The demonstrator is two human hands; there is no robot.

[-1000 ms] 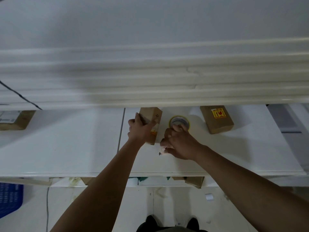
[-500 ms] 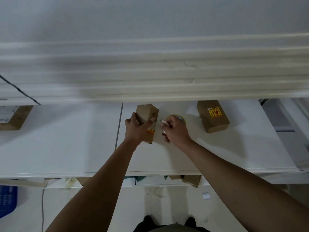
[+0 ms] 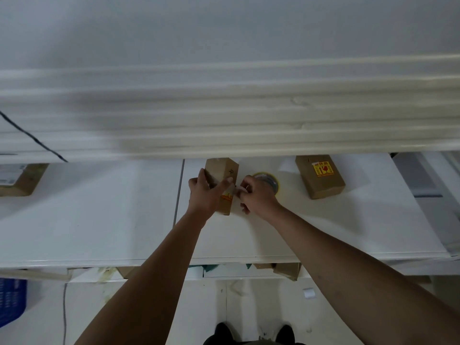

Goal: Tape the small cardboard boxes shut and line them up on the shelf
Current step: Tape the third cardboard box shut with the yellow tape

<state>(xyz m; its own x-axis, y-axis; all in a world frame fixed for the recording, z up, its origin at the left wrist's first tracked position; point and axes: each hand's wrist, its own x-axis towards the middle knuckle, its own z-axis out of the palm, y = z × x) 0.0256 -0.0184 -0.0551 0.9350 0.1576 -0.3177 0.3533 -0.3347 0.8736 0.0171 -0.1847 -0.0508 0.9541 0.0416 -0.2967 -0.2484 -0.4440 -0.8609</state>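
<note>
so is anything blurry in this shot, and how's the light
Head view: the upper shelves are smeared by motion blur, while the held box, the left hand and the right hand look fairly sharp. The light is dim and flat, and the far-left box sits in shadow.

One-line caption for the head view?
Left hand grips a small box on the shelf; right hand touches its edge, tape roll behind.
</note>
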